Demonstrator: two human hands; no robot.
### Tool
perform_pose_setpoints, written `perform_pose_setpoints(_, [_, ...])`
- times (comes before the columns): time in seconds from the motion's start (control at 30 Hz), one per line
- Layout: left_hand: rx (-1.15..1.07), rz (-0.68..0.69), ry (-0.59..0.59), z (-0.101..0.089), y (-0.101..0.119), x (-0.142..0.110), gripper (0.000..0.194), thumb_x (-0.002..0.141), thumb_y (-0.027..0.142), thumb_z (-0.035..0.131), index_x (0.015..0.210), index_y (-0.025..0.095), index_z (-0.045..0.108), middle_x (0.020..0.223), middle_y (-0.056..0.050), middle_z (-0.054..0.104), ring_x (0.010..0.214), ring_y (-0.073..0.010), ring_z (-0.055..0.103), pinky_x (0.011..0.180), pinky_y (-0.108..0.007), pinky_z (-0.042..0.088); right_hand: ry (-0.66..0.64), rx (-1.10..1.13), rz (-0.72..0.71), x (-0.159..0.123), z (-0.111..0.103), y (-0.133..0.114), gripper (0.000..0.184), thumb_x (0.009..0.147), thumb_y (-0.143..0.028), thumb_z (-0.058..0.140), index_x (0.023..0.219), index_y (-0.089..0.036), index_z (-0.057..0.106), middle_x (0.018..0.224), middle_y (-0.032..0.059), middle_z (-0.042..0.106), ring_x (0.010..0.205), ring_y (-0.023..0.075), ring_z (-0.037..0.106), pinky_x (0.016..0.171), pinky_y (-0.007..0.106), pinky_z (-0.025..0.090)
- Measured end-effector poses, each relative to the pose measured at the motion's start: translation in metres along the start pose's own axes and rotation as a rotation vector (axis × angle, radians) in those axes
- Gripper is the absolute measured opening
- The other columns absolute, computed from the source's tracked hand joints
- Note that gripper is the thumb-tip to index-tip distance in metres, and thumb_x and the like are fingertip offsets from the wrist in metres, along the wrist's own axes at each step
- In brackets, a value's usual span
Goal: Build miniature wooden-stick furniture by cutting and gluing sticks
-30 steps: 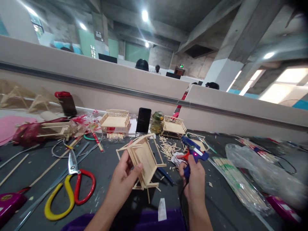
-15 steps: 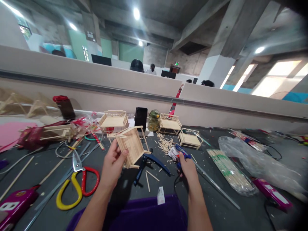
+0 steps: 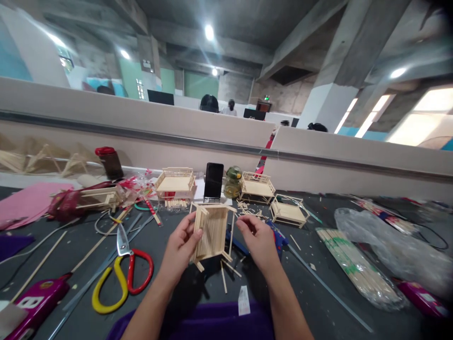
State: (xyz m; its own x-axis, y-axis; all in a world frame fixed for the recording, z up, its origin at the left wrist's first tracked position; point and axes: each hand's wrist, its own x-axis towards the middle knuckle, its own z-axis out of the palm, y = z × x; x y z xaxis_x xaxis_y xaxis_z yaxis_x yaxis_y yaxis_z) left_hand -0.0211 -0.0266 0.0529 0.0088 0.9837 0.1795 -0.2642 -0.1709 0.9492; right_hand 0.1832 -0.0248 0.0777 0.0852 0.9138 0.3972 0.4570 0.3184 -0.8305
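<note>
A person's left hand [image 3: 181,245] grips a small stick frame [image 3: 211,231] by its left edge, thumb on the front and fingers curled behind, holding it tilted above the dark table [image 3: 170,283] near the middle of the scene. The right hand [image 3: 257,241] hovers just right of the frame, fingers loosely bent and holding nothing; whether its fingertips touch the frame's right rail cannot be told. A blue glue gun [image 3: 279,238] lies on the table just behind that hand. Loose sticks [image 3: 226,276] lie below the frame. To the left, scissors [image 3: 122,269] with one red and one yellow handle rest on the table. Farther off, along the low wall, stand three finished stick trays [image 3: 175,182], a black phone [image 3: 213,181] propped upright and a green jar [image 3: 233,182]. To the right lies a bundle of sticks in clear wrap [image 3: 350,267], and a crumpled plastic bag [image 3: 392,250] beyond it.
</note>
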Motion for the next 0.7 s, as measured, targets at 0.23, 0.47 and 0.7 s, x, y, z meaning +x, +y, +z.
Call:
perform_pose_setpoints(0.23, [0.119,0.034,-0.012,0.008,0.006,-0.007,0.051,0.082,0.037,0.066,0.127,0.017,0.054,0.123,-0.014,0.066,0.111,-0.026,0.062,0.093,-0.032,0.048,0.033,0.243,0.055,-0.005,0.021,0.014,0.023,0.084,-0.037,0.06,0.095,-0.019,0.07,0.093,0.006,0.071,0.085,0.0205,0.063,0.077,0.03,0.048])
perform_pose_setpoints(0.47, [0.149,0.031,-0.008,0.012,0.012,-0.01,0.049,0.082,0.036,0.066,0.125,0.018,0.056,0.122,-0.013,0.067,0.11,-0.026,0.063,0.091,-0.031,0.05,0.04,0.303,0.109,-0.009,0.021,0.01,0.023,0.084,-0.038,0.061,0.088,-0.018,0.072,0.079,0.0031,0.065,0.062,0.0135,0.054,0.055,0.025,0.042])
perform_pose_setpoints(0.7, [0.176,0.033,-0.02,0.011,0.013,-0.01,0.051,0.082,0.036,0.065,0.128,0.017,0.054,0.122,-0.014,0.066,0.111,-0.0262,0.063,0.092,-0.032,0.05,0.024,0.344,0.139,-0.009,0.02,0.01,0.026,0.084,-0.039,0.061,0.09,-0.017,0.072,0.072,0.0012,0.059,0.053,0.01,0.046,0.047,0.022,0.034])
